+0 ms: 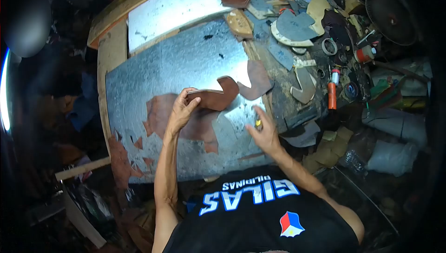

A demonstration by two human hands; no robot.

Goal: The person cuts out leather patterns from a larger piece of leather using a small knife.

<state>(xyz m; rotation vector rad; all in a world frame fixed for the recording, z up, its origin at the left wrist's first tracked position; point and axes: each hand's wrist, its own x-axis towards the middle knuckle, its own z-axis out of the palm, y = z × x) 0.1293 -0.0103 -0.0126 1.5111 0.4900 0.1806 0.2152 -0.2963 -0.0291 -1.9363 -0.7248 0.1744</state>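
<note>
My left hand (182, 109) pinches the left end of a stack of brown leather pieces (216, 99), cut to a curved shape with a notch, and holds it above the metal-topped work surface (134, 81). To the right, my right hand (264, 131) has thumb and forefinger apart, with a small yellow and dark thing (258, 123) in the hand; its kind is too small to tell. Beyond it lies another notched brown leather piece (256, 80). Under my left hand, a larger brown leather sheet (160, 109) lies flat beside a grey template (230, 132).
Grey and tan templates (297, 25) pile up at the back right. An orange-red bottle (331, 96), a tape roll (329, 46) and a thread spool (365, 54) sit along the right side. A white board (176, 11) lies at the back. Leather scraps (121, 160) are at the front left.
</note>
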